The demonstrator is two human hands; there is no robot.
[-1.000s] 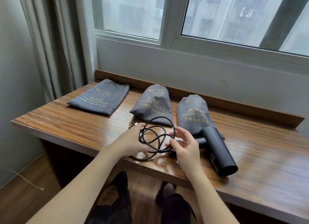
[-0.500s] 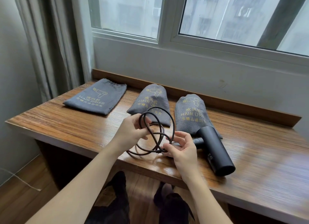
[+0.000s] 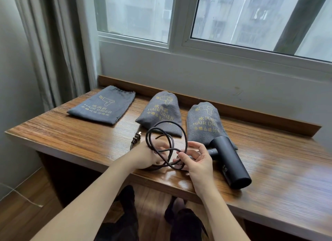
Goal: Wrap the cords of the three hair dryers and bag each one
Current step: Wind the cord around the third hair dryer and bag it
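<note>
A black hair dryer lies on the wooden table, barrel pointing at me. Its dark cord stands in loose loops between my hands. My left hand holds the loops from the left, and the plug sticks out just beyond it. My right hand pinches the cord where the loops cross, near the dryer's handle. Three grey "HAIR DRIER" bags lie at the back: a flat one on the left, a bulging one in the middle, another bulging one behind the dryer.
A raised wooden lip runs along the table's back edge under the window wall. A curtain hangs at the left. My legs show below the table's front edge, over a wooden floor.
The cord loops have been turned and gathered lower between my hands. The plug end now sticks out to the left of my left hand.
</note>
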